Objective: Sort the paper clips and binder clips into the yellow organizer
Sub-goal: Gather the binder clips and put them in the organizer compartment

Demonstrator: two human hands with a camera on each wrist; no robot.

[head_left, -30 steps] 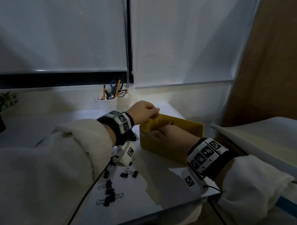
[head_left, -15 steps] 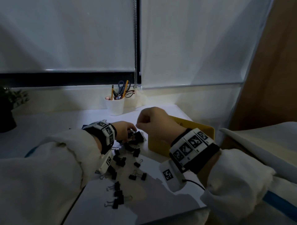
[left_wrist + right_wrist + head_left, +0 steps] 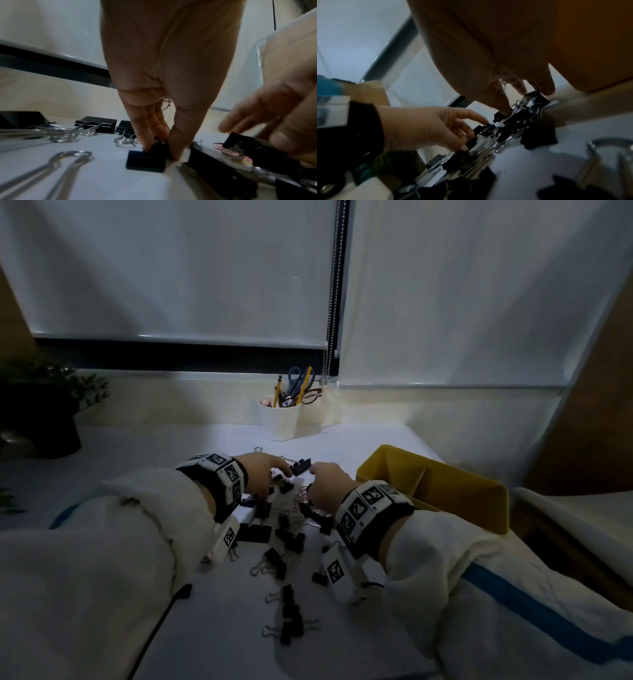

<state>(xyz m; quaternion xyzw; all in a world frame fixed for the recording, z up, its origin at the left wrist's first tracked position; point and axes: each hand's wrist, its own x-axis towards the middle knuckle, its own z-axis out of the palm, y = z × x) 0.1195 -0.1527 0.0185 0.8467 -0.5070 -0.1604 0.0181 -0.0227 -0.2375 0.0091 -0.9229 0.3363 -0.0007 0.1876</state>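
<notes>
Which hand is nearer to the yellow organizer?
Right. The right hand is over the clip pile, just beside the organizer; the left hand is on the far side of the right hand, pinching a binder clip.

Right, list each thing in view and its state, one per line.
Left hand: pinching a small binder clip on the desk.
Right hand: gripping a binder clip, above the pile.
Organizer: open, upright, contents hidden.
Pile of clips: loose on the desk, unsorted.
Cup: upright, holding pencils and scissors.
</notes>
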